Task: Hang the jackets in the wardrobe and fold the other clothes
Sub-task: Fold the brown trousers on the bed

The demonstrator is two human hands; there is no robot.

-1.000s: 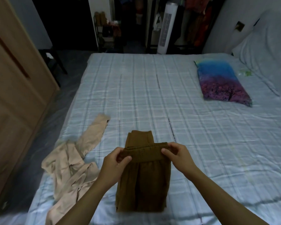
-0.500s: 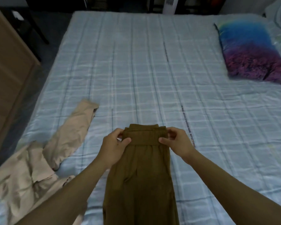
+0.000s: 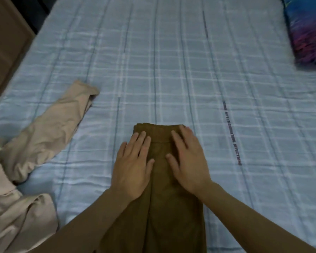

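Folded brown trousers (image 3: 159, 207) lie lengthwise on the bed (image 3: 171, 70), their far end doubled over. My left hand (image 3: 133, 167) lies flat on the left side of the folded end, fingers straight. My right hand (image 3: 188, 161) presses flat on the right side, fingers spread. A crumpled beige garment (image 3: 35, 143) lies on the bed to the left, one leg or sleeve stretched toward the middle.
The bed has a light blue checked sheet. A blue and purple pillow (image 3: 308, 30) lies at the far right. A wooden wardrobe side (image 3: 5, 42) stands along the bed's left edge.
Both hands have let go of the pinched waistband and now lie flat on the folded trousers. The view has tilted down and closer to the bed.
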